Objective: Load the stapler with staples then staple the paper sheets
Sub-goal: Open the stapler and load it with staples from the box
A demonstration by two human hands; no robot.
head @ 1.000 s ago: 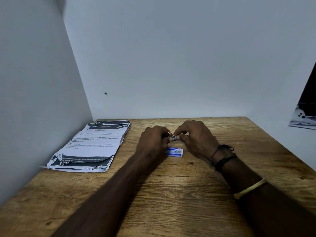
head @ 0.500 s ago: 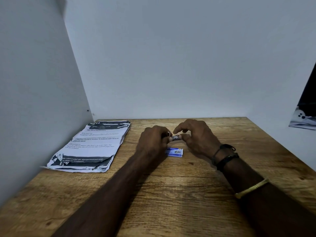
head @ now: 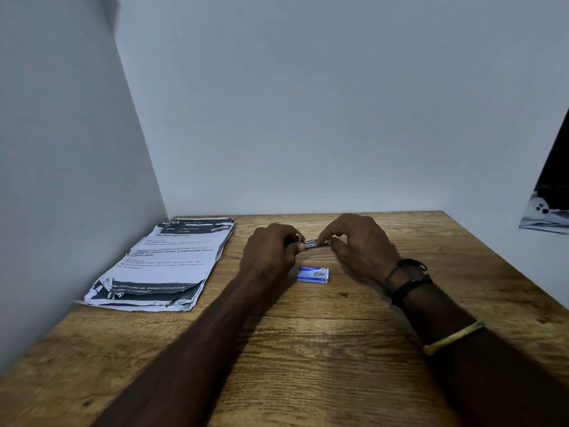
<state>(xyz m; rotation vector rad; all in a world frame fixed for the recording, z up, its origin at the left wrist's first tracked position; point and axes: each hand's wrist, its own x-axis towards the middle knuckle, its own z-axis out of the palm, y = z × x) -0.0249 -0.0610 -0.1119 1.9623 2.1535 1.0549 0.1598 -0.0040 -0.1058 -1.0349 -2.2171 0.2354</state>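
Two bare hands meet above the middle of a wooden counter (head: 338, 349), the left hand (head: 271, 252) closed around one end of a small metal stapler (head: 315, 244) while the right hand (head: 358, 245) pinches its other end with thumb and fingertips. A small blue staple box (head: 313, 274) lies on the counter just near of the hands. A stack of printed paper sheets (head: 166, 263), torn at the edges, lies at far left against the wall.
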